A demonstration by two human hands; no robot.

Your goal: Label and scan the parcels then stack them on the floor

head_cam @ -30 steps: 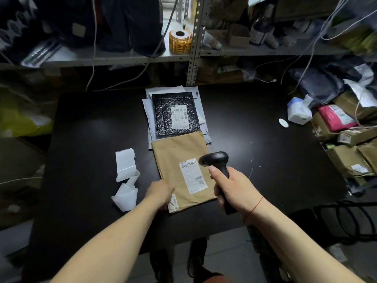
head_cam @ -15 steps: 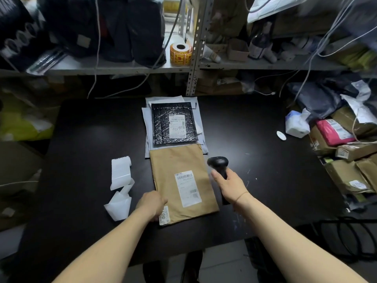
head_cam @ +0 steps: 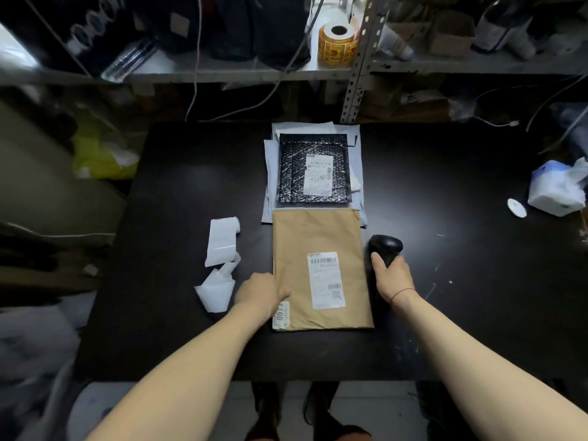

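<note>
In the head view, the brown parcel (head_cam: 321, 268) lies flat on the table (head_cam: 191, 202), near the front edge. A shipping label (head_cam: 326, 280) is already stuck on its face and a small sticker (head_cam: 281, 315) on its near left corner. Beyond it, a black parcel (head_cam: 313, 168), also labelled, rests on grey mailers (head_cam: 269, 186).

The scanner (head_cam: 385, 246) was held over the shipping label a second ago. It has since been lowered to the table just right of the brown parcel, and its head no longer points at the barcode. The right hand (head_cam: 393, 276) is still wrapped round its handle. The left hand (head_cam: 262, 289) has stayed at the parcel's left edge, with curled fingers that appear to hold the edge, and the two hands are kept apart on either side of the parcel.

From this, the scan of the brown parcel is judged done and the scanner is judged to be in the course of being put down. What is left for this parcel would then be the lift to the floor, for which the right hand must first be freed. A strip of labels (head_cam: 221, 241) lies left of the parcel, within reach for the next one.
</note>
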